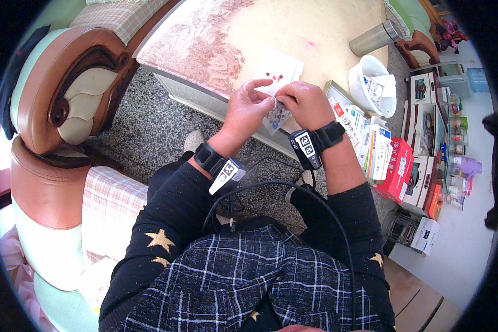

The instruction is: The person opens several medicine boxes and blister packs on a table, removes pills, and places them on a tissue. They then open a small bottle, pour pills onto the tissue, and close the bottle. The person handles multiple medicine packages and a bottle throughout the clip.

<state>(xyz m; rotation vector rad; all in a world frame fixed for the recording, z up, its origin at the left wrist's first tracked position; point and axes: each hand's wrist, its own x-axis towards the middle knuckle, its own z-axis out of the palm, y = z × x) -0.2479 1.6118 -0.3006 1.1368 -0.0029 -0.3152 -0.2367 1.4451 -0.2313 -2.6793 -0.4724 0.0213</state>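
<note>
A small clear plastic bag (275, 117) with many small dark pieces inside hangs at the table's near edge. My right hand (303, 101) pinches its upper part, fingertips bent down. At the bag's top left corner is my left hand (249, 106), its thumb and a curled finger on the bag and its index finger stretched out above. The two hands' fingertips almost meet. Just beyond them, a white paper sheet (288, 65) lies on the table, with several small red and dark red pill-like pieces (274, 78) on it. My left index finger partly covers the sheet's near side.
The table (315, 25) has a patterned cover. To the right stand a white plastic basket (359, 76), a steel flask (373, 39), several medicine boxes (357, 122) and a red carton (400, 166). A black cable (336, 224) loops before my body. A leather sofa (45, 186) is at left.
</note>
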